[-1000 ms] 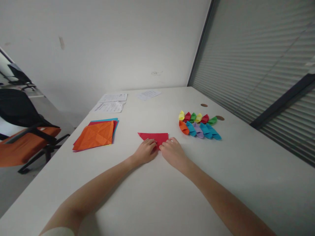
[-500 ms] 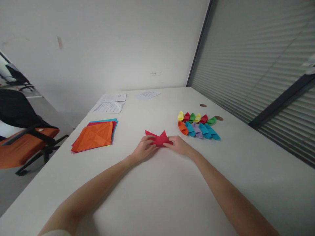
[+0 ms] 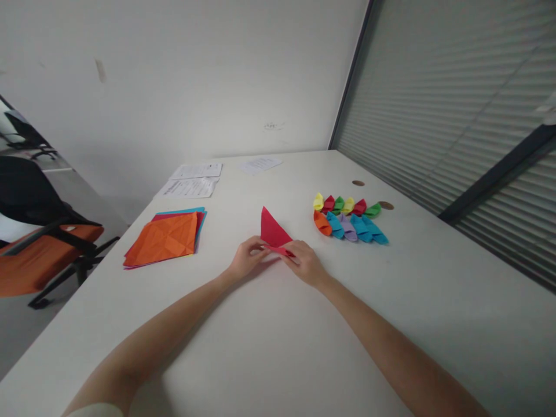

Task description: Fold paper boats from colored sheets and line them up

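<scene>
Paper (image 3: 273, 230), red and folded, peaks upward as left hand (image 3: 247, 258) and right hand (image 3: 306, 264) each pinch its near edge, two rows of colorful folded pieces (image 3: 348, 228) at right.

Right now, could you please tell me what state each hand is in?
Left hand: closed, pinching the red paper by its near left part.
Right hand: closed, holding the same paper at its right side.

Red folded paper (image 3: 273, 229) between my left hand (image 3: 245, 258) and right hand (image 3: 306, 264), over white flat table (image 3: 269, 347). Left: orange-topped four-sided paper stack (image 3: 167, 238). Right: two rows of small multicoloured folded papers (image 3: 347, 227). Far end: white printed paper sheets (image 3: 195, 171).
</scene>
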The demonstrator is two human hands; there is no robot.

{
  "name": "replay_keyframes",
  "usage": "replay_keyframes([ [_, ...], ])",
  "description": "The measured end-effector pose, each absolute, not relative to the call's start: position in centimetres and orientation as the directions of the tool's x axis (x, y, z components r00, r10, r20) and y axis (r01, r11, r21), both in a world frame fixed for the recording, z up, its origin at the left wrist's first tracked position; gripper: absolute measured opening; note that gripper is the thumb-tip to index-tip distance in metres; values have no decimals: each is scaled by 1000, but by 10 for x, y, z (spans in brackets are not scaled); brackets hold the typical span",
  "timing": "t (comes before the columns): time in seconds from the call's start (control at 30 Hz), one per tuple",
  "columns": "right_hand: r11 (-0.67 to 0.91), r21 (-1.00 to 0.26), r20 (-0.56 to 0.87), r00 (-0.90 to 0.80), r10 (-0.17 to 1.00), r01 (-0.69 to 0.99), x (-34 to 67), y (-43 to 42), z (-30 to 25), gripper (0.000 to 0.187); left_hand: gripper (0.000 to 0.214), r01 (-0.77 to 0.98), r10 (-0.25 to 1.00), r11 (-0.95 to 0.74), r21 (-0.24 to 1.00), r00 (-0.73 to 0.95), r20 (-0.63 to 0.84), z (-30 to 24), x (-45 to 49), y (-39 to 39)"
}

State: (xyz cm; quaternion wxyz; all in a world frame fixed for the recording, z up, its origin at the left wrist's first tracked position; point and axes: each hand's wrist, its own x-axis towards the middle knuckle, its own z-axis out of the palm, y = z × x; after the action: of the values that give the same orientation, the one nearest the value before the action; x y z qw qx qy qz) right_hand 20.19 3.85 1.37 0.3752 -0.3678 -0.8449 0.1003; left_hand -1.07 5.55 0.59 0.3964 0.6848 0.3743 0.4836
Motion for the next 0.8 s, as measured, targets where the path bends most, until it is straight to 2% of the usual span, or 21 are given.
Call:
replay_keyframes([
  [0.1,647,-569,562,-334,757,507,203,41,11,28,26,33,901,-371,928,254,351,5,-12,57],
  [0.23,542,-751,480,-252,841,377,205,47,4,21,28,-19,904,-360,933,240,354,5,-14,58],
  [0.3,546,-753,476,-269,838,368,207,49,1,19,29,-10,894,-382,924,247,373,6,-16,59],
  [0.4,600,-687,530,-283,799,409,210,50,0,32,31,50,863,-441,896,296,409,6,-23,62],
  [0.47,604,-684,538,-275,797,409,213,52,0,34,29,83,862,-445,891,308,402,6,-27,65],
  [0.63,530,-788,480,-226,847,313,223,61,-1,18,36,0,884,-382,924,291,365,13,-30,66],
  [0.8,438,-880,412,-165,896,181,226,64,0,26,33,-55,921,-295,954,250,299,17,-25,64],
])
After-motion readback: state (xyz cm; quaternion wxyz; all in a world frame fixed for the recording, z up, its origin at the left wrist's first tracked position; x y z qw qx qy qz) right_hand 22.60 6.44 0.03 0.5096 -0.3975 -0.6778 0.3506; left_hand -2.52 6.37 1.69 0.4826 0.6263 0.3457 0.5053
